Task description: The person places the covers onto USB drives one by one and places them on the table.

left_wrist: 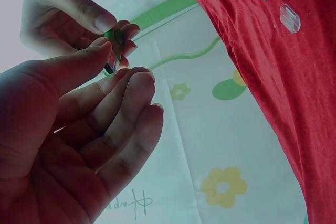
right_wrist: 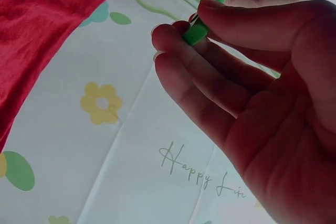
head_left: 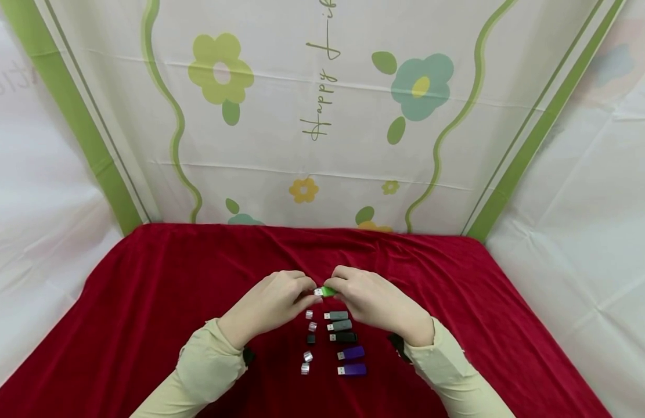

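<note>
My right hand (head_left: 377, 299) pinches a green USB stick (head_left: 328, 291) above the red cloth, its metal plug towards the left. Thumb and fingers of my left hand (head_left: 272, 302) grip the plug end, where a clear cap (head_left: 318, 292) shows around it. In the left wrist view the green stick (left_wrist: 114, 43) lies between both hands, with the other fingers of my left hand (left_wrist: 100, 114) loosely bent. From the right wrist, the green body (right_wrist: 196, 32) sits between thumb and fingers of my right hand (right_wrist: 252, 72).
Below the hands on the red cloth (head_left: 197, 261), a column of USB sticks lies at the right: grey (head_left: 339, 316), black (head_left: 345, 337) and purple (head_left: 355, 370). Left of them is a column of small caps, clear (head_left: 309, 314) and black (head_left: 311, 339). A patterned curtain (head_left: 353, 145) hangs behind.
</note>
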Motion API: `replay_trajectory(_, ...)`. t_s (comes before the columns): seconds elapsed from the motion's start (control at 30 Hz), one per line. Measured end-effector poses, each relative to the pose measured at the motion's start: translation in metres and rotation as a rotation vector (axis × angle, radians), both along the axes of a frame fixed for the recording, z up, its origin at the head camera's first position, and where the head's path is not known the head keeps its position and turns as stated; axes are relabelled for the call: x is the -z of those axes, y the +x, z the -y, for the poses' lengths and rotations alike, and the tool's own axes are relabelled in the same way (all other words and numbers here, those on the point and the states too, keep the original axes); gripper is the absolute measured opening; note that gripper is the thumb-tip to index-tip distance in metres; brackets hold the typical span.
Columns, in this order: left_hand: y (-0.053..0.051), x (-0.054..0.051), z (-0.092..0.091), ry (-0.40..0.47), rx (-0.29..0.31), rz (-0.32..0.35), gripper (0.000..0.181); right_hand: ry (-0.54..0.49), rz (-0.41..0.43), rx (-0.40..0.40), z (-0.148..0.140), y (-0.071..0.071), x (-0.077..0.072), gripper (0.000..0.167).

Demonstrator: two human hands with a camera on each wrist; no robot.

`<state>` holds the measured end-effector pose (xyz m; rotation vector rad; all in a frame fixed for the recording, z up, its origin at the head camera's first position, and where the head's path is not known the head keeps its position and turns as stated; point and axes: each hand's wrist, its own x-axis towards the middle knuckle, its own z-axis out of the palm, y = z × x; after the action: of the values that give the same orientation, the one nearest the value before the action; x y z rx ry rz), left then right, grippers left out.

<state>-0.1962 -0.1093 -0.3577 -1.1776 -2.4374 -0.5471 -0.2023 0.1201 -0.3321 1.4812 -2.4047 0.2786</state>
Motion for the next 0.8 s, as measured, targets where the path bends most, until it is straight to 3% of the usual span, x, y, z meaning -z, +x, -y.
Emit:
replay_trajectory(0.2, 0.000, 0.001, 0.001, 0.002, -0.009, 0.005, 0.010, 0.007, 0.005, -0.003, 0.000, -0.001, 0.001, 0.022)
replay_trajectory(0.4, -0.001, 0.000, 0.002, 0.006, -0.040, 0.013, 0.008, 0.041, -0.058, 0.049, -0.003, -0.005, 0.002, 0.018)
replay_trajectory(0.63, 0.003, -0.007, 0.001, -0.014, -0.059, 0.065, 0.010, 0.062, -0.029, 0.083, -0.003, -0.015, 0.015, 0.014)
replay_trajectory(0.8, 0.006, -0.009, 0.002, -0.036, -0.084, 0.081, 0.011, 0.125, -0.112, 0.097, -0.005, -0.027, 0.029, 0.020)
